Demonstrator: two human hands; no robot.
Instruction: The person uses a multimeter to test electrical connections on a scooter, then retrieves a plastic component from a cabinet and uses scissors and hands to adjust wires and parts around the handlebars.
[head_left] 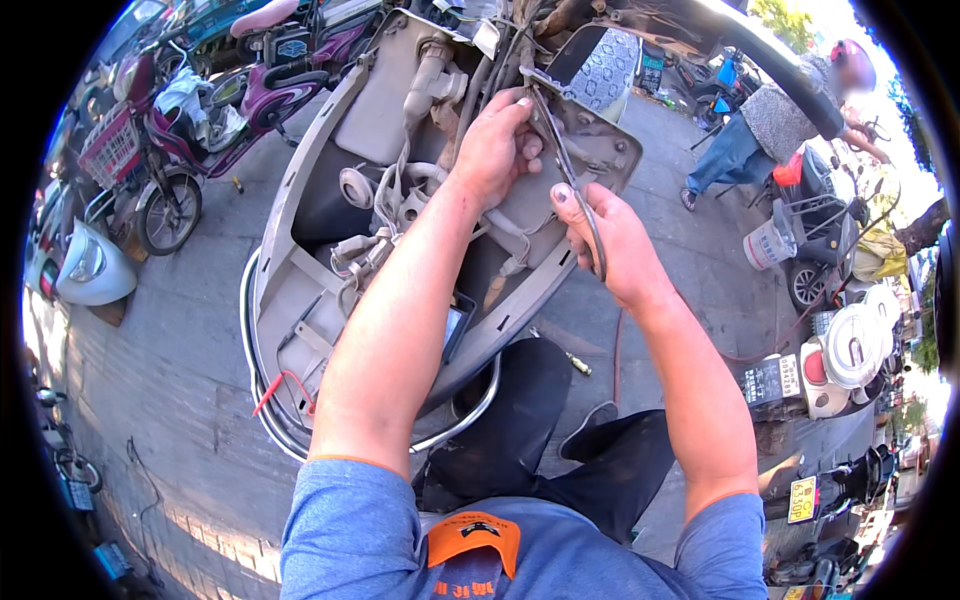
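An opened grey scooter body [295,220] full of dusty wiring and connectors [355,250] fills the middle. My left hand [495,150] is closed at the upper middle of it, thumb beside the top of a long dark metal tool [550,130], which looks like pliers; what its curled fingers grip is unclear. My right hand [605,240] grips the lower handle of that tool, angled up toward a bracket [600,140] at the body's upper right. A red-handled item [275,385] lies at the body's lower left.
Parked bikes [165,210] and a white scooter part [95,265] stand left. At right are a person [740,150], a white bucket [768,240] and a white scooter [840,360]. A hose [620,350] and a small item [578,363] lie on the pavement [180,350].
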